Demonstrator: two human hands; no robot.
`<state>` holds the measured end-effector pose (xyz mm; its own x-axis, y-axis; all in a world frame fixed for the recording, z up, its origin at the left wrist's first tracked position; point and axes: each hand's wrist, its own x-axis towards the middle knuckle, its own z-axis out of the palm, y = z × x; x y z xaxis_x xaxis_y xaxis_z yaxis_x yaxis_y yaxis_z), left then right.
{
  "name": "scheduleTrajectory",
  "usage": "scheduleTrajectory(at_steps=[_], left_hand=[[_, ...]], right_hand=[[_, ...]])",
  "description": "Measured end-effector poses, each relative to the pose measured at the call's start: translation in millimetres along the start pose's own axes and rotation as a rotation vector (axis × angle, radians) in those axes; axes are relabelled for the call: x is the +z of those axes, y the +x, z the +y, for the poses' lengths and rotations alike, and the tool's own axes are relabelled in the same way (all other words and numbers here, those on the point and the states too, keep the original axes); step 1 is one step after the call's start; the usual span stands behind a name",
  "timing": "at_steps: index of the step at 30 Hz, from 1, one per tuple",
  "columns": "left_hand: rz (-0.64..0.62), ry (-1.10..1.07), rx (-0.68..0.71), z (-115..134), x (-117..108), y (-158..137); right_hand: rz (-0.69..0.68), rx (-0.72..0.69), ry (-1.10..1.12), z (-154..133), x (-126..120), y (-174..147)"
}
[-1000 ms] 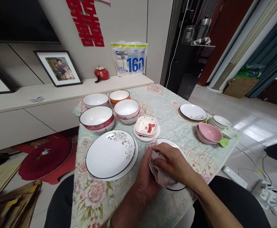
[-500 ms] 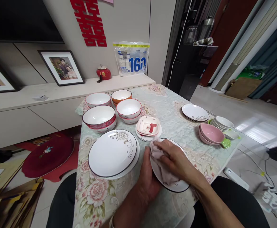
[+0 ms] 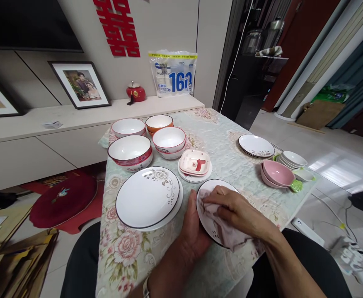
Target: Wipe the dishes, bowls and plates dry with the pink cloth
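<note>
A white plate with a dark rim [image 3: 211, 231] is tilted above the near part of the table, gripped at its left edge by my left hand [image 3: 193, 225]. The fingers of that hand pass under the plate and are hidden. My right hand [image 3: 231, 207] presses a pale pink cloth [image 3: 206, 198] on the plate's face, fingers closed on it, and the cloth hangs over the near rim. Left of my hands lie stacked large plates [image 3: 147, 198] with a floral print. Just beyond the held plate, small square dishes with a red-scarf figure [image 3: 194, 162] rest on small round plates [image 3: 197, 179].
Stacked bowls [image 3: 130, 149] stand at the table's back left. On the right are oval plates [image 3: 256, 146], pink bowls [image 3: 277, 174] and small white bowls [image 3: 294, 158]. A floral cloth covers the table [image 3: 128, 252]. Behind it runs a white cabinet [image 3: 85, 120].
My right hand has moved the cloth slightly right and toward me, uncovering more of the plate's upper left. My left hand keeps its hold on the edge.
</note>
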<state>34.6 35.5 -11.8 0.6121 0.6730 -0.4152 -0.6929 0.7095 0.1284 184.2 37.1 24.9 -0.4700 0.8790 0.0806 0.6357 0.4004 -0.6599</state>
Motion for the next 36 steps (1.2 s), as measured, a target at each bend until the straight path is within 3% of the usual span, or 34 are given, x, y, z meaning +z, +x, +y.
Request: scheduleTrajectory(at_steps=[3,5,11,14,17,22,24,27,31,33,36], left_hand=[[0.035,0.015,-0.033,1,1,-1],[0.057,0.012,-0.022,0,2,-1],[0.048,0.016,0.072,-4,5,-1],[0.147,0.111,0.033,-4,5,-4],[0.249,0.172,0.002,-3,5,-7],[0.259,0.201,0.027,-3,4,-10],[0.225,0.221,0.046,-4,3,-10],[0.177,0.248,0.088,-5,3,-9],[0.178,0.194,0.083,-5,3,-7],[0.160,0.148,0.088,-5,4,-7],[0.067,0.112,0.124,-5,3,-7]], right_hand=[[-0.165,-0.060,0.101,-7,-4,-3],[-0.151,-0.069,0.134,-5,-2,-3],[0.310,-0.059,-0.057,13,26,12],[0.409,0.050,-0.231,21,27,11],[0.394,0.240,-0.403,28,14,3],[0.360,0.429,-0.572,35,-3,-8],[0.438,0.350,-0.567,35,2,-6],[0.521,0.108,-0.489,28,18,2],[0.418,-0.194,-0.256,12,34,11],[0.341,-0.236,-0.110,7,31,11],[0.263,-0.144,0.023,9,19,8]])
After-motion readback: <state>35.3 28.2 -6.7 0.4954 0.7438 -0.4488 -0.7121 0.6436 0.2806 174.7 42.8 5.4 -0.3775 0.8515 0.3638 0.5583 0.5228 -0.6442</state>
